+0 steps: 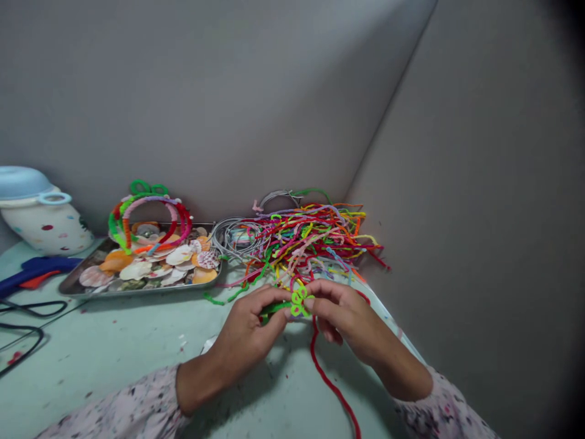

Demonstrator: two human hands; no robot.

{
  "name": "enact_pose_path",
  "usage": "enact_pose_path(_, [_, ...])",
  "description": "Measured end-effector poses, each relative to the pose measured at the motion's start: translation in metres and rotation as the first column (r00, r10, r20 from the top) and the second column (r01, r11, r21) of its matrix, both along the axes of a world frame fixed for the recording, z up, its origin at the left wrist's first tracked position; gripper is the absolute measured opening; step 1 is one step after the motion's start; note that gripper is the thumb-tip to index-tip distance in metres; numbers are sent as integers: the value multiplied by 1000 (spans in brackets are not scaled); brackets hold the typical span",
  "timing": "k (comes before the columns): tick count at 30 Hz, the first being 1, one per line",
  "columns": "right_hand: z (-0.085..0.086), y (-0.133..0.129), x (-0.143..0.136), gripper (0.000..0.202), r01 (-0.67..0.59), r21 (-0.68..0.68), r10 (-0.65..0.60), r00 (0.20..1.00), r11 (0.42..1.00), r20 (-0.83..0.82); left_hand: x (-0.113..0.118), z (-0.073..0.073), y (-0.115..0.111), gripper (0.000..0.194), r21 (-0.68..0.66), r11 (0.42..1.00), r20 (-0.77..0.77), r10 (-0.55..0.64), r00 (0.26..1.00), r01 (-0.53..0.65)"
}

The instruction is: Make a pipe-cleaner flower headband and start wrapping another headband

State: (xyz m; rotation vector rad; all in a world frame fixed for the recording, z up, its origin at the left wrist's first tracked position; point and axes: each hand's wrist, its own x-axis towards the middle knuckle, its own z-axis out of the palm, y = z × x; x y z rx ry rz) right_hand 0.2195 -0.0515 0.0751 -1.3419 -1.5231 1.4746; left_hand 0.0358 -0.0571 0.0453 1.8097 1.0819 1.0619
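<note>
Between my two hands is a small yellow-green flower (299, 302) of looped pipe cleaner, with pink showing in its loops. My left hand (256, 320) pinches its left side and also closes around a green pipe-cleaner band (274, 308), mostly hidden by the fingers. My right hand (340, 308) pinches the flower's right edge between thumb and forefinger. A long red pipe cleaner (326, 366) hangs from beside the flower down across the table toward me; its upper end is hidden at my right fingers.
A metal tray (150, 294) of seashells stands at the left, with colourful wrapped rings (150, 219) on it. Behind my hands lies a heap of pipe cleaners (315, 238) beside coiled wire (240, 238). A lidded white container (46, 219), a blue-handled tool (41, 268) and a black cable (31, 311) are farther left.
</note>
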Motion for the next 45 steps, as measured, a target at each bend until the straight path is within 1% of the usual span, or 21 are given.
enact_pose_path(8, [-3, 1, -1, 12, 0, 20, 0, 1000, 1000, 18, -1, -2, 2, 19, 20, 1000, -5, 2, 1000, -2])
enact_pose_path(18, [-5, 2, -1, 14, -14, 22, 13, 1000, 1000, 22, -1, -1, 2, 17, 33, 999, -33, 39, 999, -38])
enact_pose_path(28, [-4, 1, -2, 11, -8, 7, 8, 1000, 1000, 1, -1, -2, 4, 15, 47, 997, 0, 56, 998, -56])
enact_pose_path(33, [-6, 2, -2, 15, -1, 7, 1, 1000, 1000, -11, -2, -2, 5, 15, 37, 997, 4, 61, 998, -61])
enact_pose_path(36, [-2, 1, 1, 25, -4, 11, 4, 1000, 1000, -26, -4, 1, 7, 15, 10, 998, 31, 59, 998, -59])
enact_pose_path(39, [6, 2, 6, 34, 22, 53, -22, 1000, 998, -17, -6, 6, 11, 17, -56, 997, 117, 65, 991, -58])
enact_pose_path(42, [10, 6, 11, 35, 59, 131, -66, 996, 990, 53, -9, 8, 15, 20, -159, 986, 230, 80, 970, -43])
enact_pose_path(45, [5, 11, 12, 33, 27, 202, -49, 993, 979, 106, -12, 8, 18, 21, -248, 969, 317, 88, 944, -7])
